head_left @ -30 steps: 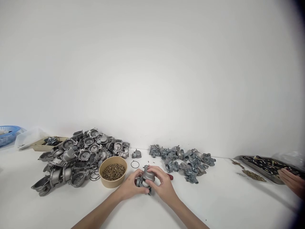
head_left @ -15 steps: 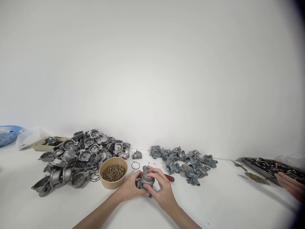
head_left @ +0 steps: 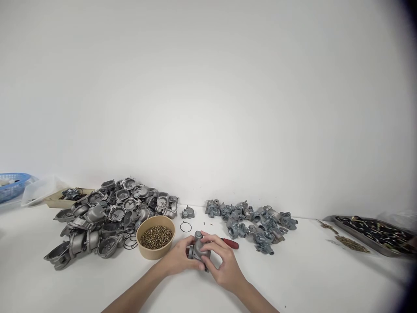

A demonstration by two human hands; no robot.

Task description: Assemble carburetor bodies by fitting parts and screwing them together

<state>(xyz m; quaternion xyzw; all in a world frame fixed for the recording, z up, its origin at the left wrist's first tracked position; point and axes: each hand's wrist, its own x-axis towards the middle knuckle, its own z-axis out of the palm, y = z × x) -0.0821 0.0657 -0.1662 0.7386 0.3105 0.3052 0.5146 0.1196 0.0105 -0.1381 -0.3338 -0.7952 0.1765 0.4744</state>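
Observation:
Between my two hands is a grey metal carburetor (head_left: 199, 248), its rounded bowl side facing up. My left hand (head_left: 179, 257) grips it from the left, thumb in front and fingers behind. My right hand (head_left: 223, 263) curls round its right side, with fingertips and thumb on the bowl. The carburetor's underside is hidden by my fingers. Just behind my right hand lies a red-handled tool (head_left: 230, 243), partly covered. A tan paper bowl (head_left: 155, 253) full of small brass screws stands left of my left hand. A black rubber ring (head_left: 185, 227) lies beyond the hands.
Grey float bowls (head_left: 117, 213) are heaped on the left, with black rings (head_left: 130, 241) beside them. Carburetor bodies (head_left: 265, 224) lie in a pile right of centre. One bowl (head_left: 188, 212) sits near the wall. Far right are brass parts (head_left: 352, 244) and a tray (head_left: 365, 244).
The carburetor has tilted and lowered slightly in my hands, which keep their hold. Another person's hand over the tray at the far right has mostly gone from view.

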